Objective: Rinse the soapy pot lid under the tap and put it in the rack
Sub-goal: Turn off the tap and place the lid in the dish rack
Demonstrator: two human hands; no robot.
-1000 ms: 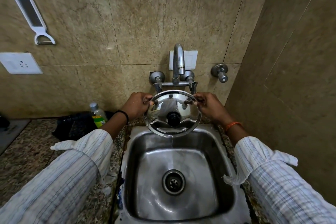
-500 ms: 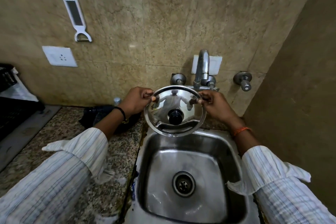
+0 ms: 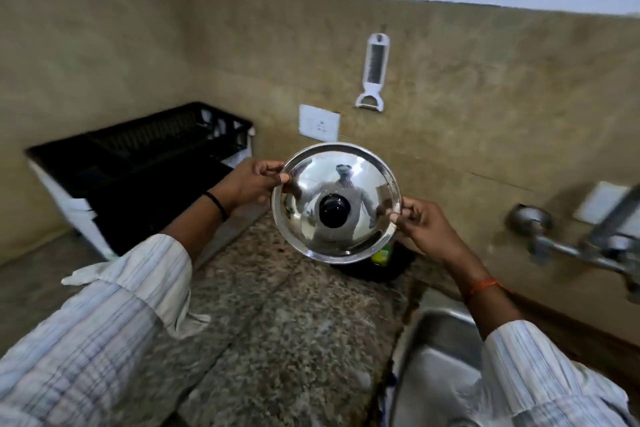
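A shiny steel pot lid (image 3: 360,180) with a black knob faces me, held upright in the air above the granite counter (image 3: 277,315). My left hand (image 3: 251,184) pinches its left rim and my right hand (image 3: 420,224) pinches its right rim. The black dish rack (image 3: 138,152) stands on the counter to the left, just beyond my left hand. The tap (image 3: 602,236) is at the far right edge, blurred, well away from the lid. The steel sink (image 3: 433,357) lies at the lower right.
A white peeler (image 3: 374,71) hangs on the tiled wall above a white socket (image 3: 318,123). Behind the lid, a green-labelled bottle (image 3: 381,255) and a dark object sit on the counter. A white base lies under the rack.
The lid has moved left, from over the sink by the tap to above the counter near the rack. My view has swung left with it. Both hands keep their hold.
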